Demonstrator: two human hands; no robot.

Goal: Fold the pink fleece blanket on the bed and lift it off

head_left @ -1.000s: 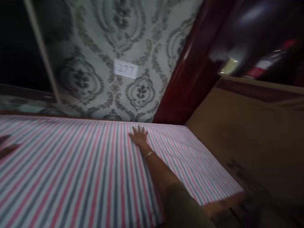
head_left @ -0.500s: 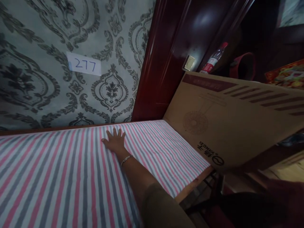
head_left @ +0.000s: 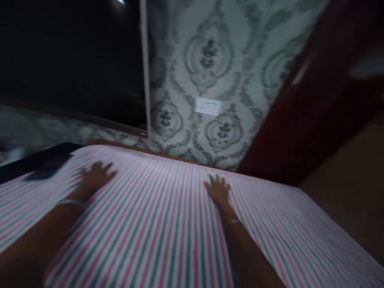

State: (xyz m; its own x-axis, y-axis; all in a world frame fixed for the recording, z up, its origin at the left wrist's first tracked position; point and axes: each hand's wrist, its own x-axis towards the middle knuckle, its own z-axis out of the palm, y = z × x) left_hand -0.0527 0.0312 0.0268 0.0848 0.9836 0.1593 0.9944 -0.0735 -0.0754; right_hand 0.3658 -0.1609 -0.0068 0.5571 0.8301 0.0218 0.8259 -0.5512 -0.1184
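A striped cloth (head_left: 162, 200) in pink, grey and white spreads over a long flat surface against the wall. My left hand (head_left: 97, 176) rests palm down on its left part, fingers spread, blurred by motion. Further right, my right hand (head_left: 218, 190) lies flat on the same cloth with its fingers apart, close to the back edge. Neither hand holds anything. Both wrists wear a bracelet.
Beyond the cloth's left end lies a dark flat object (head_left: 48, 166). A large black screen (head_left: 72, 64) is on the wall at left. Patterned wallpaper bears a white paper label (head_left: 208, 106). Dark red wood (head_left: 288, 120) and a brown cardboard box (head_left: 351, 192) stand at right.
The view has swung left, bringing the screen, the dark flat object and my left hand into sight. My right hand is still spread flat on the cloth.
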